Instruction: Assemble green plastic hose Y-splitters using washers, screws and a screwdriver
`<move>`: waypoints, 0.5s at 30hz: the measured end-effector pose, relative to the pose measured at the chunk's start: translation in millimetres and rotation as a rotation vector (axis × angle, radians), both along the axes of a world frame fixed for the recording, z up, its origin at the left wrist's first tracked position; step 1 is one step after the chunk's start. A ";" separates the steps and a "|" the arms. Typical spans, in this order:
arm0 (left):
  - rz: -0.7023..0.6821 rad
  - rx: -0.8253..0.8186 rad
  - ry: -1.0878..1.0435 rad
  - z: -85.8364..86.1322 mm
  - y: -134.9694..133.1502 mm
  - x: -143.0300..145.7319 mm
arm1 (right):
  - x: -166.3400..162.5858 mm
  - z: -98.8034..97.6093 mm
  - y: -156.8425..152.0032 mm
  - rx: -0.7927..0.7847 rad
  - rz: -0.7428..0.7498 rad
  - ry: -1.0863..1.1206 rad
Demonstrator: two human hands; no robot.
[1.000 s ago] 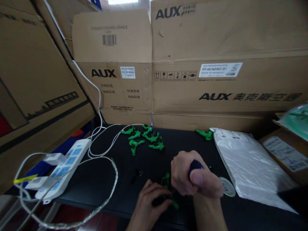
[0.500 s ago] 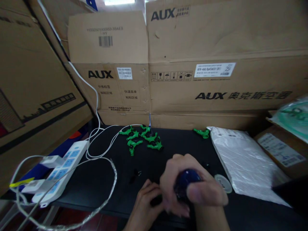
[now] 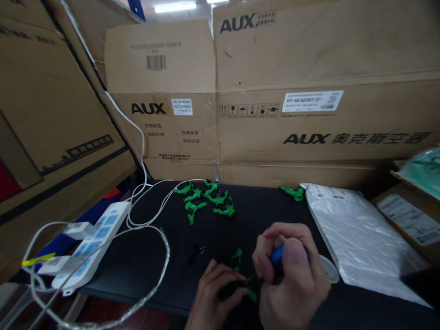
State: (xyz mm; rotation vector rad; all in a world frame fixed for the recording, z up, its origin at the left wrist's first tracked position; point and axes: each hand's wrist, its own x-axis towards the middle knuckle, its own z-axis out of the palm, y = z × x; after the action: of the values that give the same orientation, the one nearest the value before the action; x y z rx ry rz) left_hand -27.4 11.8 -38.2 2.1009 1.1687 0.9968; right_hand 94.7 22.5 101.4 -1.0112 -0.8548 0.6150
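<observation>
My right hand (image 3: 297, 282) is wrapped round the blue handle of a screwdriver (image 3: 277, 255), its thumb over the top. The thin dark shaft points left toward the fingertips of my left hand (image 3: 211, 293). Those fingers grip a green Y-shaped hose connector (image 3: 236, 259) against the table; one branch shows above them and another below right. The screwdriver's tip is at the left fingertips, and I cannot tell exactly what it touches. Tiny screws (image 3: 202, 250) and small black pieces (image 3: 191, 260) lie to the left of my hands.
Several green connectors (image 3: 195, 208) sit in a group at the back; a lone connector (image 3: 293, 193) lies near a white plastic package (image 3: 357, 238). A round clear lid (image 3: 330, 269) is beside my right hand. A power strip (image 3: 98, 243) and white cable (image 3: 167, 247) occupy the left. Cardboard boxes (image 3: 254, 174) wall the back.
My right hand has moved right and tilted the screwdriver, so the green connector now shows between my hands. My left hand stays nearly in place; the view has shifted slightly.
</observation>
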 end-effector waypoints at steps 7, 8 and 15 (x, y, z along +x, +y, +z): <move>-0.006 -0.078 -0.032 1.3 -1.2 -1.3 | 40.3 6.9 35.9 -0.058 1.318 0.037; -0.019 -0.080 -0.032 1.6 -1.3 -1.1 | 44.3 4.6 42.5 -0.028 1.490 0.029; -0.027 -0.109 -0.017 5.0 -4.0 1.0 | 26.8 -6.8 31.3 -0.017 0.816 0.015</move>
State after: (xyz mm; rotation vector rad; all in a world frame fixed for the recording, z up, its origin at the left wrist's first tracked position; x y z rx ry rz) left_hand -26.4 7.8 -33.2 2.0141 1.1570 0.9154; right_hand 121.5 53.7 94.6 -0.6404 -1.2521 1.3144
